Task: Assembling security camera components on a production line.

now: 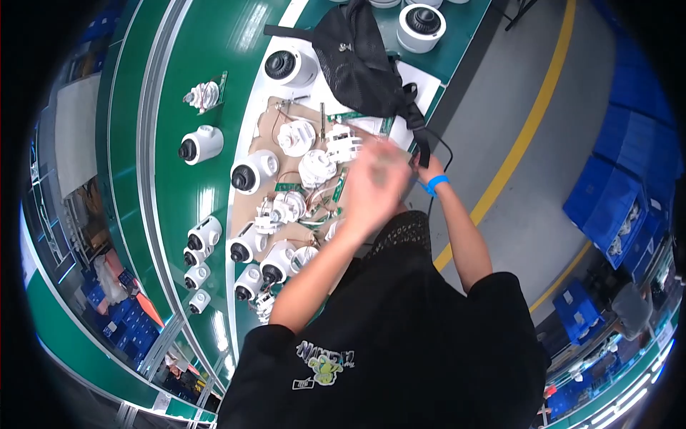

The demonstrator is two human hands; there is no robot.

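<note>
My left hand (380, 175) is smeared by motion over the right side of the work surface, so its fingers do not show clearly. Close by, my right hand (430, 170) wears a blue wrist strap (436, 184) and sits at the hanging end of a black bag strap (423, 146). Its fingers are mostly hidden. The black bag (354, 61) lies beyond both hands. Just left of my left hand are white round camera modules (316, 168) with thin wires, a white bracket part (343, 143) and green circuit boards (336, 189).
White dome camera housings with black lenses, such as this camera (254, 171), stand on brown cardboard (246, 207). More cameras (201, 144) sit on the green conveyor (175, 207) at left. Right of the bench runs a grey floor with a yellow line (525, 136), then blue bins (607, 204).
</note>
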